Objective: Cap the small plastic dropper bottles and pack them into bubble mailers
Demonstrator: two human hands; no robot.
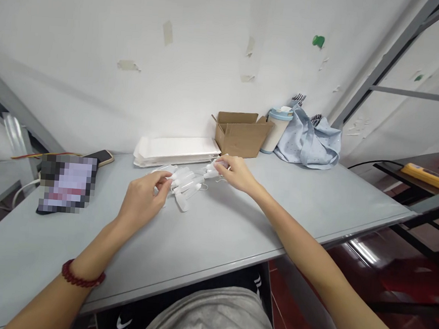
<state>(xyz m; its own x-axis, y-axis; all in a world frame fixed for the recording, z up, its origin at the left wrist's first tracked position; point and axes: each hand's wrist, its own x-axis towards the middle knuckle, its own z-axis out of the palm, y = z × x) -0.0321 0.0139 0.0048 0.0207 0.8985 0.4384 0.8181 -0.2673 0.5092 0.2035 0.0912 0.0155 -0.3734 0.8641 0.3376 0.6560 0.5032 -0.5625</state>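
Note:
A small pile of translucent white plastic pieces (183, 182), tube-like with thin loops of string, lies on the grey table (222, 225). My left hand (146, 197), with a dark red bead bracelet on the wrist, is at the pile's left end, its thumb and fingertips closed on the edge of one piece. At the right end, my right hand (236, 173) has its fingers pinched on another translucent plastic piece (211, 170). The fingers partly cover what each hand grips, and the exact kind of the pieces is too small to make out.
Behind the pile lie a flat white stack (178, 148) and an open cardboard box (242, 136). A white cup with a blue lid (277, 131) and a light blue cloth bag (310, 141) stand to the right. Phones (68, 183) lie at the left near cables.

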